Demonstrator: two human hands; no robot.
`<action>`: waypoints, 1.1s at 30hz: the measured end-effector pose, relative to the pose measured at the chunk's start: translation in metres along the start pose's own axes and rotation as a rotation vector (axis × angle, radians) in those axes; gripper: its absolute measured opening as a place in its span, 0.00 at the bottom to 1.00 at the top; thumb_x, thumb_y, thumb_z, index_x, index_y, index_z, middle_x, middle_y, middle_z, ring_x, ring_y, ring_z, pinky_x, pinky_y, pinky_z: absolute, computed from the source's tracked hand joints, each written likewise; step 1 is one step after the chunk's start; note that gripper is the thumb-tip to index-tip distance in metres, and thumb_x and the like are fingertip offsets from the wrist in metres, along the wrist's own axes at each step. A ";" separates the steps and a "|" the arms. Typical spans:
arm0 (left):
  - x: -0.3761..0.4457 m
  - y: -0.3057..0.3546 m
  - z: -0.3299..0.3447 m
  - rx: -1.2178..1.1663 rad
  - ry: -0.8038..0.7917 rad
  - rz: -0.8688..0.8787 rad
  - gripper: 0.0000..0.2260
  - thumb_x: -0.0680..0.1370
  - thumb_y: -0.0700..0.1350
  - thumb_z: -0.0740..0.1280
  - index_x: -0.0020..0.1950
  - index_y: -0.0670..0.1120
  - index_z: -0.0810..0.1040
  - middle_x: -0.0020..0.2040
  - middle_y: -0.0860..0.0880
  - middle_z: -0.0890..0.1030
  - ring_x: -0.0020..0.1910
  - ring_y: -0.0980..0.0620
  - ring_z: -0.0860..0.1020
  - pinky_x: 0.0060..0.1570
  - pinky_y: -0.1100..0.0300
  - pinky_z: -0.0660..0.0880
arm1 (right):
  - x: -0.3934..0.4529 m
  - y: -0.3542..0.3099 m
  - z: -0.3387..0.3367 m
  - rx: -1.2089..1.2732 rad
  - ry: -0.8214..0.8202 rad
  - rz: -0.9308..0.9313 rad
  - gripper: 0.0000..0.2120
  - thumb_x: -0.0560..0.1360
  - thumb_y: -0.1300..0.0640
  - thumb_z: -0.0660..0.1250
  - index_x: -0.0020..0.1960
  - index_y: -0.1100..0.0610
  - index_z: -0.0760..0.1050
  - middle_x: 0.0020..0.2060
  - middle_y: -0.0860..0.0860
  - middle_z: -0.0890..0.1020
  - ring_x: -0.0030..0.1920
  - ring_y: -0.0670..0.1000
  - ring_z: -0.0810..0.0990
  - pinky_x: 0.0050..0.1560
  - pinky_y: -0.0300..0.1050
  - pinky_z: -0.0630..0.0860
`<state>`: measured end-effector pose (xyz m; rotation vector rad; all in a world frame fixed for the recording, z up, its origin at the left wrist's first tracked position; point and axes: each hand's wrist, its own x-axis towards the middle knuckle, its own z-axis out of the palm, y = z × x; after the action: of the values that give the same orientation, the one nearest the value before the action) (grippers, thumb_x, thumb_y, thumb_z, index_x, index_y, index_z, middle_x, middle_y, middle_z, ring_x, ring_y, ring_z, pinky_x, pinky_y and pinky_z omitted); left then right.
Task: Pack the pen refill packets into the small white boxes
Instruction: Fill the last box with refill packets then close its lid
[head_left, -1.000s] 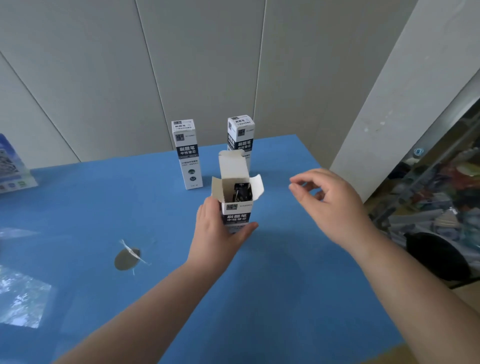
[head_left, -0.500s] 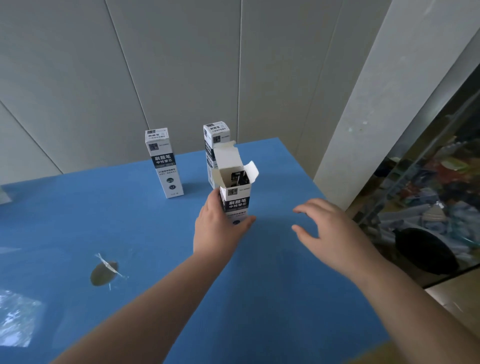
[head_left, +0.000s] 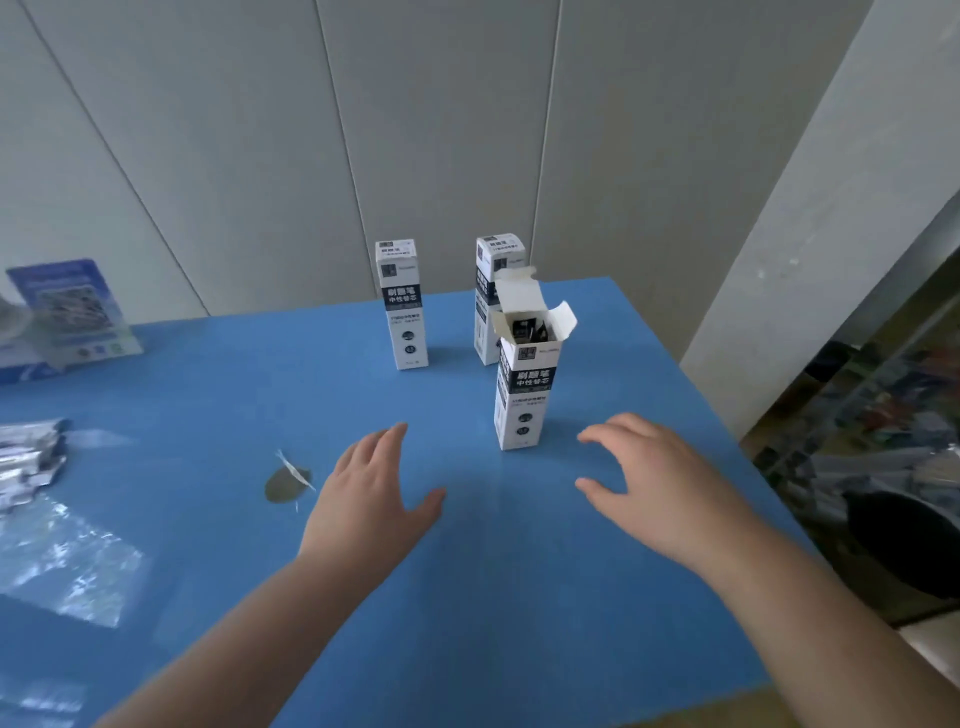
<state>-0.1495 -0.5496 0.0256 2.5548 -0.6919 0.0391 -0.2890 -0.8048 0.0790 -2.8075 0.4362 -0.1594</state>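
A small white box (head_left: 522, 395) with black lettering stands upright on the blue table (head_left: 467, 597), its top flaps open and dark refill packets showing inside. Two closed boxes of the same kind stand behind it, one at the left (head_left: 402, 304) and one partly hidden behind the open flap (head_left: 488, 291). My left hand (head_left: 371, 499) hovers with straight fingers left of the open box, holding nothing. My right hand (head_left: 654, 488) hovers to the box's right, fingers relaxed and empty. Silvery refill packets (head_left: 28, 462) lie at the table's left edge.
A clear plastic bag (head_left: 62, 566) lies at the front left. A grey round mark with a white sliver (head_left: 285, 483) sits left of my left hand. A blue card (head_left: 72, 312) leans on the wall at the far left. The table's right edge drops to cluttered floor.
My left hand has let go of the open box and drawn back to the left. The box now stands alone on the table. My right hand has sunk lower beside it.
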 end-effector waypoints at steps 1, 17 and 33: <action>-0.009 -0.009 -0.010 0.046 0.021 -0.004 0.36 0.74 0.61 0.69 0.78 0.47 0.64 0.73 0.51 0.70 0.73 0.50 0.64 0.72 0.58 0.59 | -0.001 -0.009 0.001 0.002 -0.015 -0.034 0.21 0.77 0.41 0.67 0.68 0.43 0.71 0.61 0.38 0.73 0.65 0.45 0.72 0.59 0.45 0.74; -0.193 -0.061 -0.151 0.391 0.304 -0.480 0.32 0.72 0.55 0.74 0.73 0.44 0.72 0.69 0.46 0.74 0.70 0.43 0.69 0.69 0.50 0.66 | 0.004 -0.142 0.022 0.117 -0.058 -0.493 0.21 0.76 0.44 0.70 0.67 0.48 0.75 0.61 0.44 0.78 0.63 0.51 0.76 0.60 0.46 0.72; -0.282 -0.207 -0.240 0.338 0.379 -0.615 0.35 0.73 0.60 0.69 0.78 0.52 0.63 0.76 0.50 0.66 0.75 0.47 0.62 0.69 0.48 0.67 | -0.004 -0.349 0.065 0.046 -0.133 -0.666 0.23 0.77 0.44 0.70 0.70 0.49 0.73 0.64 0.48 0.76 0.65 0.52 0.74 0.66 0.50 0.71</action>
<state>-0.2722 -0.1504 0.1005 2.8475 0.2748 0.4506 -0.1855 -0.4685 0.1231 -2.7816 -0.5353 -0.1156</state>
